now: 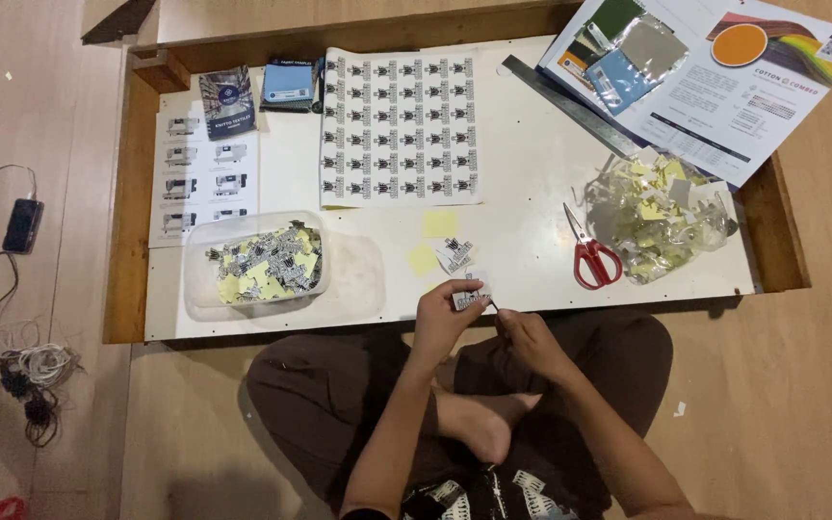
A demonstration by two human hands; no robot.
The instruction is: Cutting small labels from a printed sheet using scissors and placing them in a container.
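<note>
Printed black-and-white paper, a small sticker piece (471, 298), is being pinched at the near edge of the white surface (532, 241) by the left hand (443, 318), whose fingers are closing on its left end. The right hand (524, 335) is sitting just to the right of it, fingertips curling in toward the same piece; whether they are actually gripping it is too small to tell.

Just beyond the left hand, another small printed piece (455, 255) is lying flat, with two pale yellow squares (432, 241) beside it. Further left of the left hand, a clear plastic tub (257, 265) is holding a heap of cut printed pieces mixed with yellow backing. Beyond and to the right of the right hand, red-handled scissors (591, 252) are lying with blades pointing away, and past them a clear bag (662, 217) is bulging with yellow and white scraps.

Well beyond both hands, a large sheet of printed stickers (400, 127) is lying flat in rows. To its right, a grey metal ruler (570, 104) is lying slantwise, and a brochure with fabric swatches (695, 67) is overhanging the far right corner. Far to the left, a sheet picturing sewing machines (204, 178) and two small booklets (257, 91) are resting.
</note>
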